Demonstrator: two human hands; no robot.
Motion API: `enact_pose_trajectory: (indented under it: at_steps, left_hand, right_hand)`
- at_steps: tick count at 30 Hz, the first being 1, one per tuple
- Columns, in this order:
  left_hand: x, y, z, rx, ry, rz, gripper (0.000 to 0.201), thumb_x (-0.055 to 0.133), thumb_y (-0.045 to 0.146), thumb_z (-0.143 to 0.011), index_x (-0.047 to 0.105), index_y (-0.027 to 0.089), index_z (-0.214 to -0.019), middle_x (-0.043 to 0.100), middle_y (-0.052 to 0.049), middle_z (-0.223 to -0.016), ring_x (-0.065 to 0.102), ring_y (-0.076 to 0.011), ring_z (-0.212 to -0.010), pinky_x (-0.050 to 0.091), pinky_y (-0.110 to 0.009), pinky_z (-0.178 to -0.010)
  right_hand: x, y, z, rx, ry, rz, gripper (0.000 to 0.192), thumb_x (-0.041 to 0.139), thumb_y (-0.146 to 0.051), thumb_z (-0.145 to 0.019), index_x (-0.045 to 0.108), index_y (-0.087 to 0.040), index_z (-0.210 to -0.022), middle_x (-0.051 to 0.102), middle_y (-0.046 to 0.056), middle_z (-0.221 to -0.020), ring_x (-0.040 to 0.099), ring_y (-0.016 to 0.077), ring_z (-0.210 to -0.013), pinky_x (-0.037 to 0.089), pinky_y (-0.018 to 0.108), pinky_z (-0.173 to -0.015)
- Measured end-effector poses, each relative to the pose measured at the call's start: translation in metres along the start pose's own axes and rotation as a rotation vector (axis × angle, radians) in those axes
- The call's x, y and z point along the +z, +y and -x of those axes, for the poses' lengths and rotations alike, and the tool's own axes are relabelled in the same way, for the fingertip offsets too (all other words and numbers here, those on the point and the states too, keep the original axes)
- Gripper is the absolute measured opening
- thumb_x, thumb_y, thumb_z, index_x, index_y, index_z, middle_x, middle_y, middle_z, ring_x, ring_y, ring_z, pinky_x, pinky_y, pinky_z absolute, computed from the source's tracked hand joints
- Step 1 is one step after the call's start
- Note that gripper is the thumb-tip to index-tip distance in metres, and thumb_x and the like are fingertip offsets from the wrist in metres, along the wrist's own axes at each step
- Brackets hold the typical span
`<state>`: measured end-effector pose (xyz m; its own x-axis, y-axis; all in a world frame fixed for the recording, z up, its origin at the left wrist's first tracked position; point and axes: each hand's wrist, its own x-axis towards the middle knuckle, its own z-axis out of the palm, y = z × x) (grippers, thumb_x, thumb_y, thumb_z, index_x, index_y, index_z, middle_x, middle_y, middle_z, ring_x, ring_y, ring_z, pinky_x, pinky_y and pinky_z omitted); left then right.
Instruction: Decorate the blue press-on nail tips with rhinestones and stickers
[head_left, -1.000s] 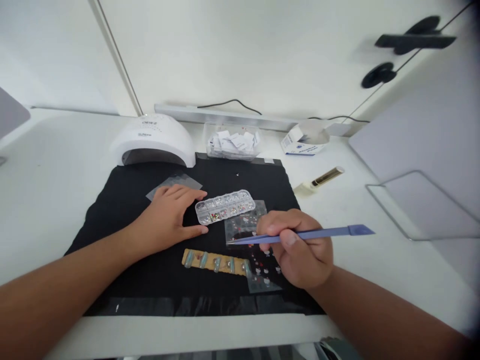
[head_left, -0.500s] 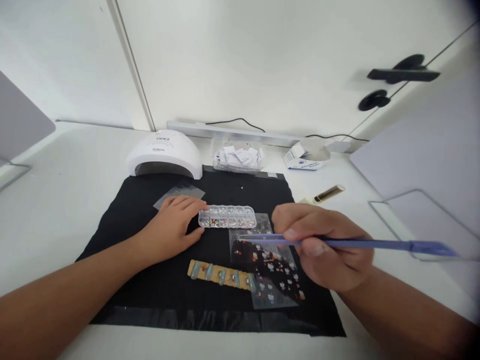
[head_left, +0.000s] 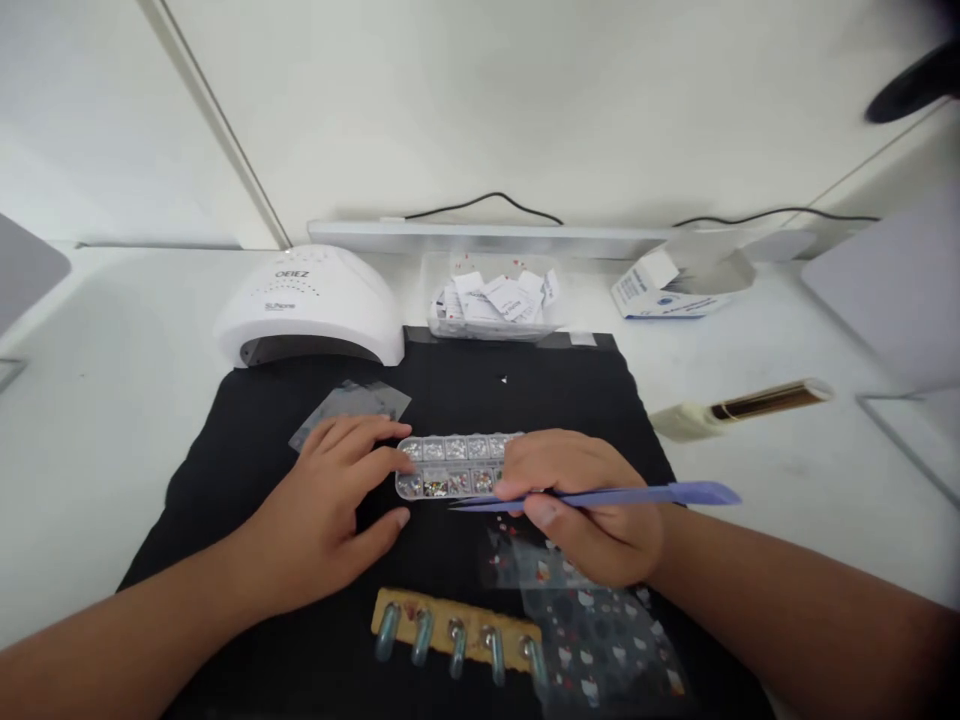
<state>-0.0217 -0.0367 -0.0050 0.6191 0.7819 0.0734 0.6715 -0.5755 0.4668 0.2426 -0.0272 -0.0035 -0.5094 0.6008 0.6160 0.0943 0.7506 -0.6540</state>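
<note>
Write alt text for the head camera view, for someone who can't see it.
The right hand holds blue tweezers beside a clear rhinestone box, which the left hand steadies on a black mat. Nearer lie a nail tip strip and sticker sheets.

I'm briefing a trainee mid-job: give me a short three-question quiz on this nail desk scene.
1. True or false: the right hand holds a blue tool.
2. What does the left hand touch? A) the rhinestone box B) the nail lamp C) the gold-capped tube
3. What lies on the black mat nearest the camera, left of the sticker sheet?

Key: 1 true; 2 A; 3 the wooden strip of nail tips.
</note>
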Motion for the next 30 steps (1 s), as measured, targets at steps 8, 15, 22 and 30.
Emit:
enact_pose_trajectory:
  at_steps: [8,15,22,30]
  left_hand:
    - [0.002,0.0002,0.0038,-0.008,0.013,0.003,0.025,0.055,0.024,-0.088,0.059,0.027,-0.113,0.054,-0.006,-0.139,0.043,-0.0306,-0.133,0.034,-0.058,-0.111]
    - [0.0015,0.0018,0.0036,-0.021,0.019,-0.017,0.027,0.054,0.023,-0.088,0.059,0.028,-0.114,0.054,-0.004,-0.137,0.044,-0.0295,-0.132,0.035,-0.054,-0.111]
    - [0.0014,-0.003,0.0043,0.04,-0.001,-0.053,0.03,0.052,0.025,-0.09,0.055,0.028,-0.119,0.053,-0.005,-0.138,0.043,-0.0293,-0.133,0.034,-0.056,-0.111]
    - [0.0012,-0.0065,0.003,0.078,-0.016,-0.065,0.033,0.055,0.024,-0.087,0.055,0.028,-0.12,0.055,-0.006,-0.135,0.046,-0.0306,-0.13,0.038,-0.054,-0.108]
  right_hand:
    - [0.002,0.0048,0.0,0.083,-0.078,-0.007,0.021,0.049,-0.009,-0.087,0.059,-0.02,-0.102,0.065,0.003,-0.075,0.062,0.0149,-0.066,0.055,0.028,-0.061]
    - [0.0004,0.0034,-0.0003,0.106,-0.168,0.076,0.019,0.048,-0.013,-0.091,0.059,-0.023,-0.103,0.068,0.004,-0.077,0.065,0.018,-0.072,0.057,0.03,-0.067]
    - [0.0006,0.0033,0.0004,0.136,-0.219,0.015,0.018,0.049,-0.015,-0.093,0.059,-0.023,-0.106,0.067,0.004,-0.073,0.066,0.0187,-0.072,0.056,0.03,-0.067]
    - [-0.0019,0.0068,-0.0008,0.162,-0.233,-0.021,0.023,0.049,-0.015,-0.091,0.06,-0.024,-0.11,0.069,0.005,-0.076,0.066,0.0189,-0.069,0.056,0.031,-0.065]
